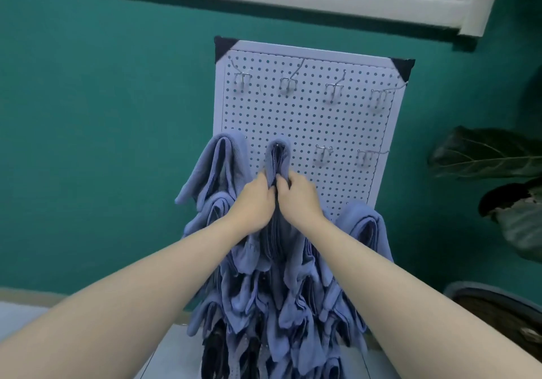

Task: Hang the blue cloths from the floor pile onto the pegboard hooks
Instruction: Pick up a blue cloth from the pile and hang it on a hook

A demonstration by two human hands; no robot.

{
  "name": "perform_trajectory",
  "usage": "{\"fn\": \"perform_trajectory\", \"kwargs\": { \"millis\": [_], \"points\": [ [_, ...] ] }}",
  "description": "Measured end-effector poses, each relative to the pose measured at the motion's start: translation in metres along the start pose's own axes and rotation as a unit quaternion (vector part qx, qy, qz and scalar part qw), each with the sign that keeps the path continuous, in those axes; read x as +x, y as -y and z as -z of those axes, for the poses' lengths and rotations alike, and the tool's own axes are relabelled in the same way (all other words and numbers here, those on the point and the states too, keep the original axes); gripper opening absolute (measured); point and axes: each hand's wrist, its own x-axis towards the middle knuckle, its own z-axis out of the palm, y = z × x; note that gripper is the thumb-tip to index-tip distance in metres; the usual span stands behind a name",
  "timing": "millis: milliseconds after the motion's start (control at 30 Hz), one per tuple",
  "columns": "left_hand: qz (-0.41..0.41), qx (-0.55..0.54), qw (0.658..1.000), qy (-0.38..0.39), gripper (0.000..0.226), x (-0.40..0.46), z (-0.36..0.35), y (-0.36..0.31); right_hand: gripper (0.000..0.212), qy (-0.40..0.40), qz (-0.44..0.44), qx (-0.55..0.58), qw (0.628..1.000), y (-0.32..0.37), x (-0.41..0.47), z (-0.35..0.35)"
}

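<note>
Mid white perforated pegboard (337, 120), 2nd-row metal hook: our left hand (254, 202) & right hand (299, 195) both pinch folded blue fabric cloth (278, 155) draped there; uneven tug could slip it off.

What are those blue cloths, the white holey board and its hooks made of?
Blue cloths: soft woven or knit fabric, matte; they drape and fold limply.
Pegboard: smooth white panel, maybe painted hardboard or plastic; I cannot tell which.
Hooks: thin bent wire, shiny, likely metal.
</note>
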Motion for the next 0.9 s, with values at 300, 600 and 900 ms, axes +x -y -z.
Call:
{"fn": "perform_trajectory", "kwargs": {
  "millis": [300,600,900],
  "points": [
    [0.067,0.061,0.990,0.104,0.017,-0.017,0.030,-0.021,0.035,0.100,-0.029,-0.046,0.993,0.001,-0.038,0.011],
    [0.102,0.039,0.988,0.113,0.060,-0.104,0.026,0.032,0.050,0.102,-0.054,-0.005,0.993,-0.009,-0.124,0.000],
    [0.223,0.084,0.957,0.167,0.040,-0.250,-0.020,0.147,0.047,0.208,-0.134,0.035,0.968,-0.079,-0.260,-0.075]
  ]
}}
